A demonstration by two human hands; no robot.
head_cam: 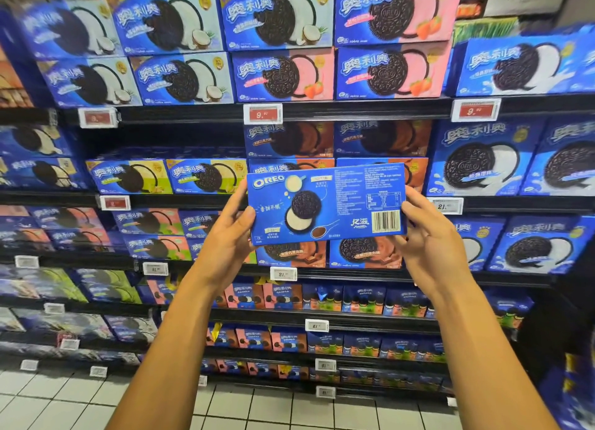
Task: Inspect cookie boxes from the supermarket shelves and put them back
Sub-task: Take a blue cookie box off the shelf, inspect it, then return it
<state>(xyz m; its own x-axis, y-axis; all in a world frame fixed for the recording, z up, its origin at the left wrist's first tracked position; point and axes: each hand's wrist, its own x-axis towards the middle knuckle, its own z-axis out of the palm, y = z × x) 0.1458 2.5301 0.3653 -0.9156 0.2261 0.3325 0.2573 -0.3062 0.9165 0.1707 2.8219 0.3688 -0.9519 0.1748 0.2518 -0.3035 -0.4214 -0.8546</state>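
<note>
Oreo box (325,201) is the one cookie box we hold, raised in front of the middle shelves with its back panel turned toward us: a barcode at the lower right, a printed table above it, fine print too small for us to read. Our left hand (229,236) grips its left short edge, thumb pressed on the panel near the lower corner, the other fingers hidden behind the box. Our right hand (428,236) grips the right short edge, curled fingers on the rim and the thumb tucked under the lower corner; where the fingertips end behind the card we cannot tell. The box covers part of the orange-and-blue boxes (381,252) stacked directly behind it, so we see only their tops and bottoms.

Above, on the top shelf, we count four pink strawberry boxes (283,75) and four coconut ones (182,78) beside them, the leftmost blurred. Two red price tags (262,113) read 9 clearly; a third further left is smeared. White tags (283,274) lower down show 21. Boxes at the far left and right edges are cut off and blurred, and the bottom rows are too small to count. White floor tiles (48,404) show below.
</note>
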